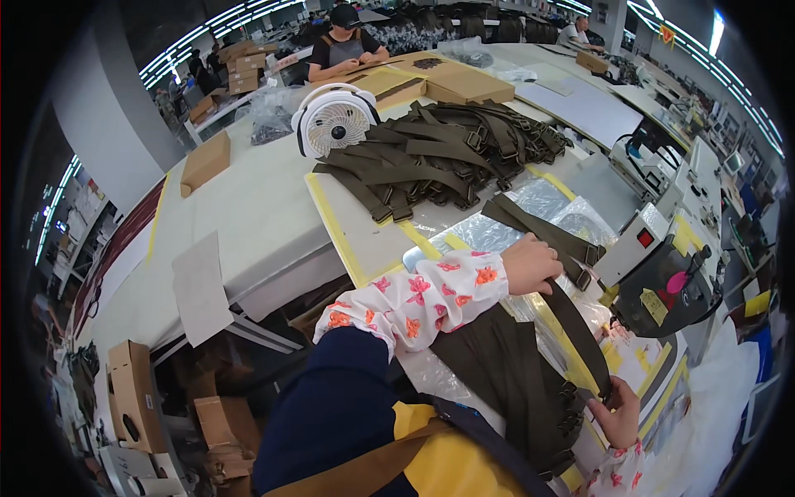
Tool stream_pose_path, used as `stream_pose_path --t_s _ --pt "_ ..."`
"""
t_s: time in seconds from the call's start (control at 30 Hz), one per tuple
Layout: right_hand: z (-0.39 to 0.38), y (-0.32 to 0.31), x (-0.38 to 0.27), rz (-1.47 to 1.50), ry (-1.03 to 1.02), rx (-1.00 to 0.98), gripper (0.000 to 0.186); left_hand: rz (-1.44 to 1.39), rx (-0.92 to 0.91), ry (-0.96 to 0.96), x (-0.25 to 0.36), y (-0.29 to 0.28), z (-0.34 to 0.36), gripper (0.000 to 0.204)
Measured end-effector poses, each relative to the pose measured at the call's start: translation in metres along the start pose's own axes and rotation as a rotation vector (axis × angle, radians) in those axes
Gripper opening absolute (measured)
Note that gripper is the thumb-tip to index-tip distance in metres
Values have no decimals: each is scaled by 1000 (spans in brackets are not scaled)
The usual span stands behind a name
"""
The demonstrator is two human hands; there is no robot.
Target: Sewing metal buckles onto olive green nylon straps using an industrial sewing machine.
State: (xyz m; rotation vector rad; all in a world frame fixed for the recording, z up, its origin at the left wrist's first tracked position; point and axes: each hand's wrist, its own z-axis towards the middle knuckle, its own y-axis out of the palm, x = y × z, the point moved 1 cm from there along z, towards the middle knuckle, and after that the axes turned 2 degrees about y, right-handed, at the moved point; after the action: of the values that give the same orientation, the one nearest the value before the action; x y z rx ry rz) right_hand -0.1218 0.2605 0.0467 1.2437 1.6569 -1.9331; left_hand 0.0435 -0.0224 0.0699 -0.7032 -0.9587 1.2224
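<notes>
My left hand [530, 265], its arm in a white sleeve with pink and orange flowers, is closed on an olive webbing strap [580, 330] close to the sewing machine. The strap runs down to my right hand [619, 414], whose thumb and fingers pinch its lower end. Just past my left hand lies another length of olive strap [530, 222] with a metal buckle [583, 276] at its near end. A stack of olive straps [497, 373] with buckles rests close to my body, left of my right hand. The left fingertips are partly hidden.
An industrial sewing machine [654, 236] stands at the right. A pile of buckled olive straps [447, 153] lies on the table beyond, beside a white fan [335, 124]. Flat cardboard boxes [468, 83] sit farther back, where a co-worker [346, 45] works. Clear plastic [530, 203] covers the worktop.
</notes>
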Motion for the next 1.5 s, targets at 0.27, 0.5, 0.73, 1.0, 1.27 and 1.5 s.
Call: stream_pose_path --t_s 0.27,0.5,0.73,1.0,1.27,1.5 --pt "47 27 6 558 -3 86 44 -451 -276 -80 71 85 3 32" --pt "56 49 15 761 -28 343 48 -1422 -293 -716 64 123 22 27" --pt "61 62 26 798 -26 501 56 -1295 -84 -799 57 129 35 19" --pt "80 48 47 382 95 605 50 -347 -36 -417 48 147 66 17" --pt "83 45 47 114 24 694 41 130 -255 -47 69 143 82 13" --pt "86 44 51 133 2 692 38 -314 -253 116 43 134 78 22"
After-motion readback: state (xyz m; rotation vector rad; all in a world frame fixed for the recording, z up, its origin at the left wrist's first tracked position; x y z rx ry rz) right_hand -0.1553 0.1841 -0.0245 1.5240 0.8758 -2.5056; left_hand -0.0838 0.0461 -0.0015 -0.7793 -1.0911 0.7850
